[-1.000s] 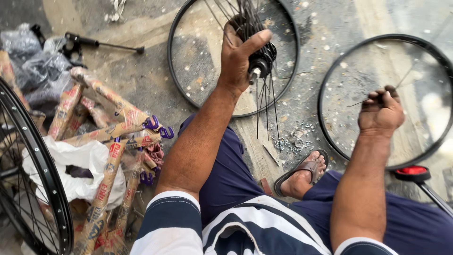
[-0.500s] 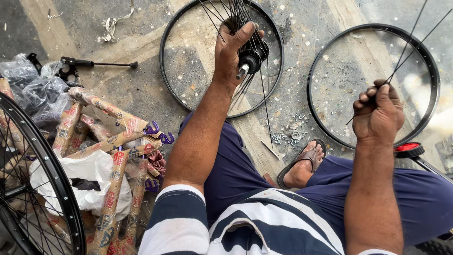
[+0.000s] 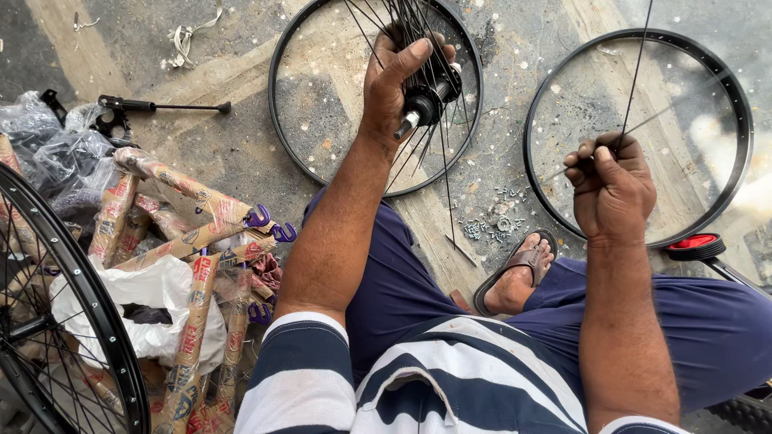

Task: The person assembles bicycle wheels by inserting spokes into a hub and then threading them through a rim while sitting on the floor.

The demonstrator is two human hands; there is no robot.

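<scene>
hub (image 3: 426, 100) now sits closer over the near rim (image 3: 281, 120), left hand (image 3: 394, 80) clamped on it; right hand (image 3: 611, 185) (fingers pinched together) has lifted one spoke (image 3: 635, 80) upright.

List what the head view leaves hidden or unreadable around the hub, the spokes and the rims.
- Hub: the left hand covers its far end.
- Spoke held by the right hand: its upper end leaves the top edge; fingers hide the lower end.
- Small parts on the floor: too small to identify.
- Spoked wheel: cut by the left edge.
- Rim: its near arc sits behind the right hand.
</scene>
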